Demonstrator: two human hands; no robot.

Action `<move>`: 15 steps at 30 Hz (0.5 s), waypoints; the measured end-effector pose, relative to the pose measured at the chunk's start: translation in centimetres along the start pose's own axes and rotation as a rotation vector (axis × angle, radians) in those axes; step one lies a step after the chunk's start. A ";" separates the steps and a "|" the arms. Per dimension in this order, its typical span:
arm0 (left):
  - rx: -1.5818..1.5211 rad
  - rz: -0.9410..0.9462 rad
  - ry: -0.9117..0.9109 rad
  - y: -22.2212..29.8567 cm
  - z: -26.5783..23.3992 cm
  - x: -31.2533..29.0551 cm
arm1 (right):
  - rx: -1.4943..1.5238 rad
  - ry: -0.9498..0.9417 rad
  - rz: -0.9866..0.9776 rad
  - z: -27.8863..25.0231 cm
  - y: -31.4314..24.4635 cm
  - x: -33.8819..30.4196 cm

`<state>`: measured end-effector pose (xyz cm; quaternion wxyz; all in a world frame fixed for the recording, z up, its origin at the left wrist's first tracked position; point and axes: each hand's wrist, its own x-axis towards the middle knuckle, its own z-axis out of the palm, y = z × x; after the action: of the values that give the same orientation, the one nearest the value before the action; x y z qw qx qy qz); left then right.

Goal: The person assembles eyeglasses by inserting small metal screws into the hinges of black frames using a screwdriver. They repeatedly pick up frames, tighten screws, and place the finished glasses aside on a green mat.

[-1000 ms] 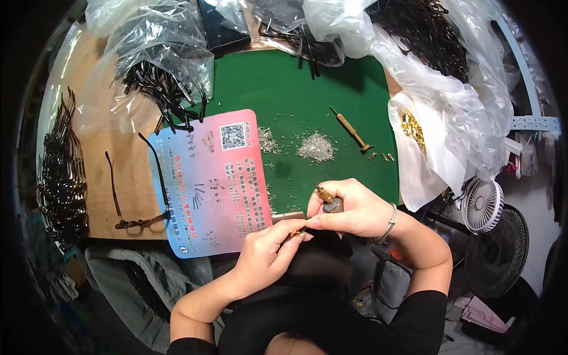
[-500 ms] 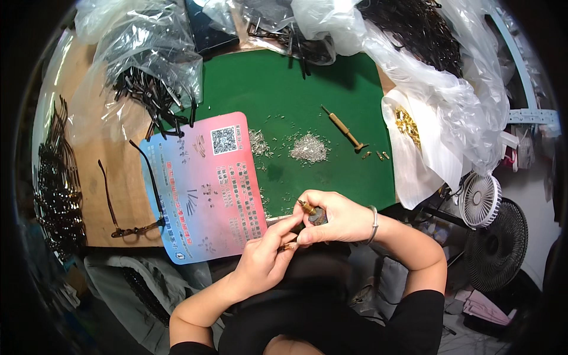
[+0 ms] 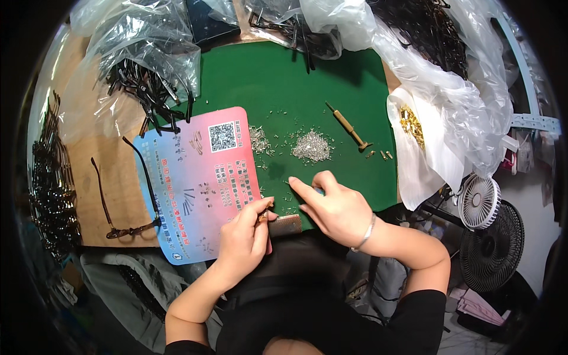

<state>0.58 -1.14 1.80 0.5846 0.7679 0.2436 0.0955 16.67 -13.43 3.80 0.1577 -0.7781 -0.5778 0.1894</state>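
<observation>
My left hand point(image 3: 241, 236) is closed, pinching a small brown, glossy piece point(image 3: 264, 214) at the near right edge of the printed mat. The fingers hide most of that piece. Over the near part of the green mat point(image 3: 355, 77), my right hand point(image 3: 340, 210) reaches with its index fingertip down beside loose tiny screws. A bluish bit of a small hand tool point(image 3: 320, 191) shows between its thumb and fingers; the palm hides the rest. Farther off lies a pile of tiny silver screws point(image 3: 312, 146), with a smaller scatter point(image 3: 259, 141) left of it.
A pink and blue printed mat point(image 3: 204, 189) carries part of a tortoiseshell glasses frame point(image 3: 133, 231). A brass screwdriver point(image 3: 349, 129) lies right of the screws, near brass bits on white wrapping point(image 3: 408, 171). Bagged dark temples point(image 3: 151, 92) and fans point(image 3: 479, 201) stand around.
My hands have parted. The right one moved forward onto the green mat and turned palm down, hiding most of the brass-tipped tool; the left moved slightly left and forward, uncovering a textured metal block.
</observation>
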 end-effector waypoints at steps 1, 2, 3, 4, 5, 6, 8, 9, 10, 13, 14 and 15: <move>-0.001 0.010 0.000 0.0 0.2 0.2 | -0.038 0.035 -0.018 0.2 0.2 -0.1; -0.009 0.016 0.005 -0.4 0.3 0.1 | -0.067 0.065 -0.036 0.6 0.3 -0.2; -0.007 0.035 0.014 -0.8 0.4 0.2 | -0.096 0.094 -0.055 0.9 0.4 -0.3; -0.005 0.055 0.023 -1.2 0.3 0.3 | -0.125 0.115 -0.066 1.2 0.5 -0.2; -0.008 0.076 0.028 -1.4 0.4 0.3 | -0.129 0.123 -0.072 1.3 0.6 -0.2; -0.017 0.028 0.010 -1.3 0.3 0.3 | -0.134 0.131 -0.078 1.4 0.6 -0.1; -0.038 -0.063 -0.022 -0.7 0.1 0.3 | -0.140 0.139 -0.074 1.5 0.5 0.0; -0.055 -0.058 -0.018 -0.7 0.1 0.3 | -0.140 0.138 -0.064 1.5 0.3 0.0; -0.073 -0.053 -0.014 -0.7 0.1 0.2 | -0.141 0.137 -0.054 1.4 0.2 0.0; -0.308 -0.266 -0.031 -0.2 -0.6 -0.6 | -0.160 0.145 -0.048 1.5 0.3 0.0; -0.419 -0.374 -0.036 0.1 -1.0 -0.8 | -0.166 0.131 -0.035 1.5 0.2 0.1; -0.429 -0.365 -0.041 0.2 -1.1 -0.8 | -0.171 0.117 -0.022 1.3 0.0 0.1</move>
<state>-0.55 -0.66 2.41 0.7462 0.5719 0.3400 0.0225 16.04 -13.27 2.65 0.1262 -0.7921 -0.5901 0.0918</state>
